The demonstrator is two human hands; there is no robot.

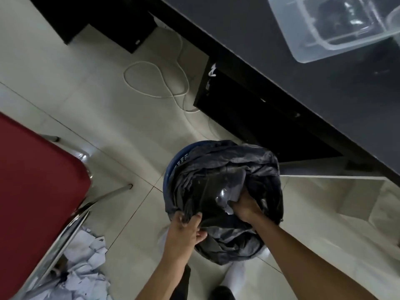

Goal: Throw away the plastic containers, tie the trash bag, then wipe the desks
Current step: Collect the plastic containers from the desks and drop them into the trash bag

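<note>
Gripping a bunched fold at the near rim of the black trash bag [218, 169], your L hand [184, 228] has its fingers curled over it. Your R hand [245, 207] is sunk in the bag's mouth beside a clear plastic piece [225, 197]; fingers hidden, can't tell the grip. Bag lines a blue bin [176, 166] on the floor. Clear plastic containers [303, 46] sit on the dark desk [259, 40], top right, well apart from the bin.

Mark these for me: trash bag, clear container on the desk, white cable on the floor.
trash bag [249, 156]: head view, crinkled black plastic at its far side.
clear container [290, 29]: head view, its frosted left wall.
white cable [140, 62]: head view, top of its big loop.
</note>
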